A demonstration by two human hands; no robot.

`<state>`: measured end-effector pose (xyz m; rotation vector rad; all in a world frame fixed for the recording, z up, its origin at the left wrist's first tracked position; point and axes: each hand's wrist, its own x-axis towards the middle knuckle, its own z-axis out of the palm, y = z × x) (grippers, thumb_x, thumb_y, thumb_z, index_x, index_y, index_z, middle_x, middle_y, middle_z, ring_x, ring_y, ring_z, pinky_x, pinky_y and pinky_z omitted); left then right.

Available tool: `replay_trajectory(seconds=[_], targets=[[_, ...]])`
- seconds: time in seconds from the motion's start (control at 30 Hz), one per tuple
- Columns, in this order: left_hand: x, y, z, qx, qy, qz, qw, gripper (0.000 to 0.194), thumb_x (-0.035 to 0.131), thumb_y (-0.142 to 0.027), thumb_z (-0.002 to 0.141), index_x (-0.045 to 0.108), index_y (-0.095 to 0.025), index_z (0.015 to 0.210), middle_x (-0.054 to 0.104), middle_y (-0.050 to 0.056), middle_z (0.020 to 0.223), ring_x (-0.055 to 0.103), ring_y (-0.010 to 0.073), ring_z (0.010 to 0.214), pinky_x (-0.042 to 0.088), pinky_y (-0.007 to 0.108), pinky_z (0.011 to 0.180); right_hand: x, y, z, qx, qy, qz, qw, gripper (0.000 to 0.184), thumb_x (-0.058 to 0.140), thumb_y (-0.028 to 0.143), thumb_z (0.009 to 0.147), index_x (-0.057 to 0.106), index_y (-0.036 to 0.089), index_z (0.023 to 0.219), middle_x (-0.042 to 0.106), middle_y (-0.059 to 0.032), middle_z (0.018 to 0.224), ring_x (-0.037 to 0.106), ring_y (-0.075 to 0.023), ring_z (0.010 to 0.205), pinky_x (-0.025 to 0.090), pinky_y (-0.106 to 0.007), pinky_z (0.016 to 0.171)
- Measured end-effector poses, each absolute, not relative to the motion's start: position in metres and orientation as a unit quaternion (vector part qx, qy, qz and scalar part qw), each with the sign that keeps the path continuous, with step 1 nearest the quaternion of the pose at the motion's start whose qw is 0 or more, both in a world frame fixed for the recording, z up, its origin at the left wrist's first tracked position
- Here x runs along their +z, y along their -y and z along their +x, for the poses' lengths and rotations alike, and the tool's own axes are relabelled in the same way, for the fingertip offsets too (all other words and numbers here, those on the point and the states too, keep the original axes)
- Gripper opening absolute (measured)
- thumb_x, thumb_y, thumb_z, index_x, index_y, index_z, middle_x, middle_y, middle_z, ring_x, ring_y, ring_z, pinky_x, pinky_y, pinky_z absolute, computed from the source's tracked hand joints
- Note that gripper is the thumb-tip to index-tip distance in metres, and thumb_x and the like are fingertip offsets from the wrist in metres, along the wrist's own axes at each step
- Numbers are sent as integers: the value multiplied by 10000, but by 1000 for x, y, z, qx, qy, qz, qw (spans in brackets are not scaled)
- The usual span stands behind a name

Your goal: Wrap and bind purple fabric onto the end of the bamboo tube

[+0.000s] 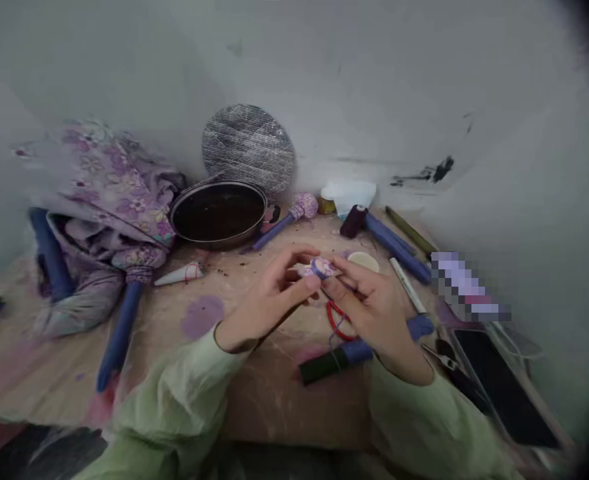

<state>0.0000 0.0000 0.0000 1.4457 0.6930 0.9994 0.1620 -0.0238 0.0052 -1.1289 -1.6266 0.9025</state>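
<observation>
A small purple-and-white patterned piece with a blue band is held up between both hands. My left hand is closed on its left side, with the thumb in front. From the right, my right hand pinches the same piece. Below the right hand lie red-handled scissors, partly covered by it. A dark green and blue roll is on the table under that wrist, and a blue thread runs near the scissors. What the piece is made of is too small to tell.
At the back stands a dark pan before a round foil-covered disc. Flowered fabric and cloth-topped blue sticks lie left. To the right are a dark thread spool, a white marker and a phone.
</observation>
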Motion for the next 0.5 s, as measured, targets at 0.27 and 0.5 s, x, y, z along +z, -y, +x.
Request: replay_trajectory(seconds=[0.27,0.5], targets=[[0,3,5,458,-315,520,648,230,558,-387,837,576,-169,911,486,-39,593,432,48,450,319,156,389,11,25,161,435,622,-478,442,338,594,364,809,633,154,1071,402,75,484,333,-53,374,268,-194,349],[5,1,-1,450,-280,433,729,213,579,-364,817,541,-156,788,462,-47,533,451,56,387,268,137,327,8,27,160,462,571,-470,489,217,623,379,784,590,171,837,386,84,489,261,-35,394,168,-188,360]])
